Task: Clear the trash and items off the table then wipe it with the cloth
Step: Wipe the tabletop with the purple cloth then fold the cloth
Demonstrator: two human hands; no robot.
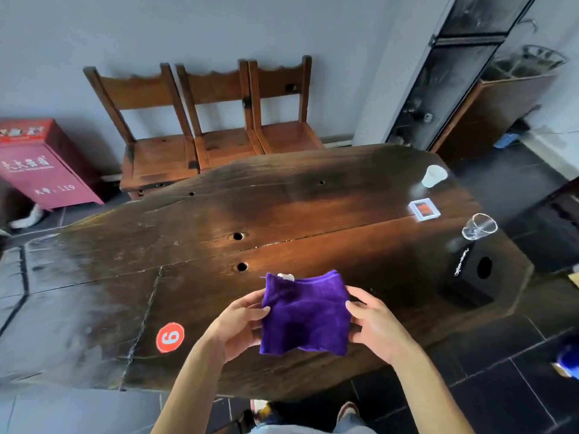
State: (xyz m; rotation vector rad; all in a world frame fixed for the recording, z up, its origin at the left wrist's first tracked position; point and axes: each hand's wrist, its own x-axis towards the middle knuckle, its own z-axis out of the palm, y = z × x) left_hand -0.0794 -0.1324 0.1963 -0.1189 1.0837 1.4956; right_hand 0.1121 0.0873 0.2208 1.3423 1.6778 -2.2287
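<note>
Above the near edge of the dark wooden table [219, 214], the fingers [262, 309] of the left hand [237, 327] curl round the left side of a folded purple cloth [305, 314], thumb on top; the right hand [372, 324] pinches the cloth's right side in the same way, thumb over the upper face and fingers beneath; the cloth hangs between both hands, held up off the table, with a small white tag [285, 276] showing at its far edge.

Left of the cloth, on the tabletop, sits a round red sticker [170, 337] bearing a white numeral that reads as 6 or 9; right of the cloth stands a black box [474, 270] with a round hole in its side and white writing too small to read; beyond the box, farther from the cloth, stands a clear glass [478, 226]; past that lies a small white-framed card [424, 209], then a white paper cup [434, 176] near the far right corner.

Far beyond the cloth, three wooden chairs [216, 120] line the wall; far left of it stands a red cabinet [37, 161] printed with white characters and the number 119.
</note>
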